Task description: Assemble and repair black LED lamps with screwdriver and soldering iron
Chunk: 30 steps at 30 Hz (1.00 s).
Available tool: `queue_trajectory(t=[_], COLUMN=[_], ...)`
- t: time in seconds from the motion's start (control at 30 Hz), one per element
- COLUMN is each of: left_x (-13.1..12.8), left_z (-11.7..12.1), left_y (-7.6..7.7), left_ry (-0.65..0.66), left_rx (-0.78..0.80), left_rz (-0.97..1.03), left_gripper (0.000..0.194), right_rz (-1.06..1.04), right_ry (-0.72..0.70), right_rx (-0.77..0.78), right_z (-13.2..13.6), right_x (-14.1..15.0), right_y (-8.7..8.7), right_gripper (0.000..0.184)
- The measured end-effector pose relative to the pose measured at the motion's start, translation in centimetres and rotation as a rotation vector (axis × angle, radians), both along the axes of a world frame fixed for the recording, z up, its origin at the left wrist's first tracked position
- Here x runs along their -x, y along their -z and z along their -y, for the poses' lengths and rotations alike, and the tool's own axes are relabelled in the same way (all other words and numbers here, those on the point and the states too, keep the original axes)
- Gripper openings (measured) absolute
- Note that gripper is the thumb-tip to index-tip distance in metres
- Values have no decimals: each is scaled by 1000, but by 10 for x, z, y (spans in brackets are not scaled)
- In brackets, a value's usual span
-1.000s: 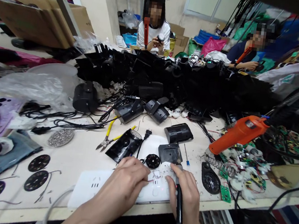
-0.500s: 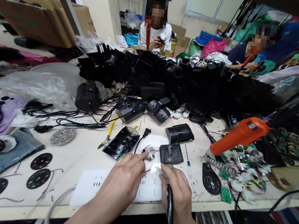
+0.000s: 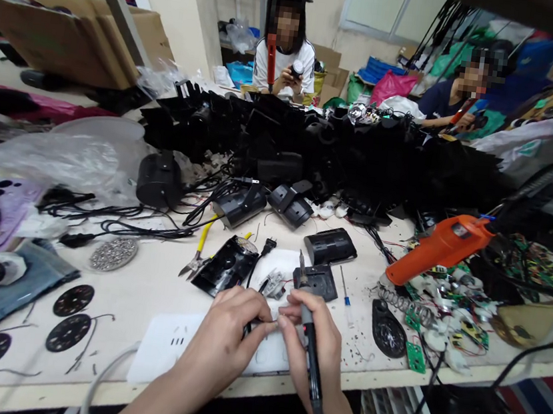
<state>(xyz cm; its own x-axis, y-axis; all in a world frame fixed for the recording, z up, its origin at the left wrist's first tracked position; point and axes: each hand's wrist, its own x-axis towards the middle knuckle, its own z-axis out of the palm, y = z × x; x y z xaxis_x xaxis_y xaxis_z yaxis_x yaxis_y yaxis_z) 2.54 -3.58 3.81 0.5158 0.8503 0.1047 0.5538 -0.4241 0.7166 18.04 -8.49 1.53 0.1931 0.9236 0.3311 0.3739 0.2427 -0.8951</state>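
Note:
My right hand [image 3: 323,337] is closed around a soldering iron [image 3: 310,335] with a black handle and grey grip; its metal tip points up and away. Close beside it, my left hand [image 3: 228,332] is in a pinch, thumb and forefinger nearly touching the right fingertips. Something small and thin seems to be between them, too hidden to name. Just beyond the fingers lies a small metallic part with wires [image 3: 274,284]. An opened black housing [image 3: 226,265] is left of it, and a flat black square piece [image 3: 322,283] sits behind the iron's tip.
A white power strip [image 3: 164,341] lies under my hands. Yellow-handled cutters [image 3: 202,245], a thin screwdriver [image 3: 346,286] and an orange electric screwdriver [image 3: 440,247] surround the work. Circuit boards [image 3: 473,332] are heaped at right. Black housings [image 3: 315,141] pile up behind; two people [image 3: 284,60] sit beyond.
My left hand has drawn back from the small metallic part and now pinches near the right fingertips. My right hand has turned the soldering iron so its tip points away from me.

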Motion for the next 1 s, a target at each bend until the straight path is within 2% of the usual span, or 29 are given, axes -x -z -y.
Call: queue_trajectory(t=[0.17, 0.3, 0.43, 0.6, 0.83, 1.0], left_x=[2, 2, 1, -2, -10, -10], left_z=[1, 2, 1, 3, 6, 6], left_y=[1, 2, 3, 6, 3, 2], left_ry=[-36, -72, -60, -21, -37, -11], left_rx=[32, 67, 79, 10, -67, -107], left_rz=[38, 54, 32, -69, -190, -213], left_gripper=[20, 22, 21, 17, 19, 20], right_rz=[-33, -10, 75, 206, 207, 181], right_ry=[61, 59, 56, 165, 166, 203], right_rx=[18, 22, -48, -159, -92, -57], right_z=[-2, 2, 2, 6, 37, 59], right_x=[2, 3, 0, -16, -37, -35], right_y=[4, 6, 6, 3, -10, -17], right_gripper=[29, 27, 24, 22, 34, 30])
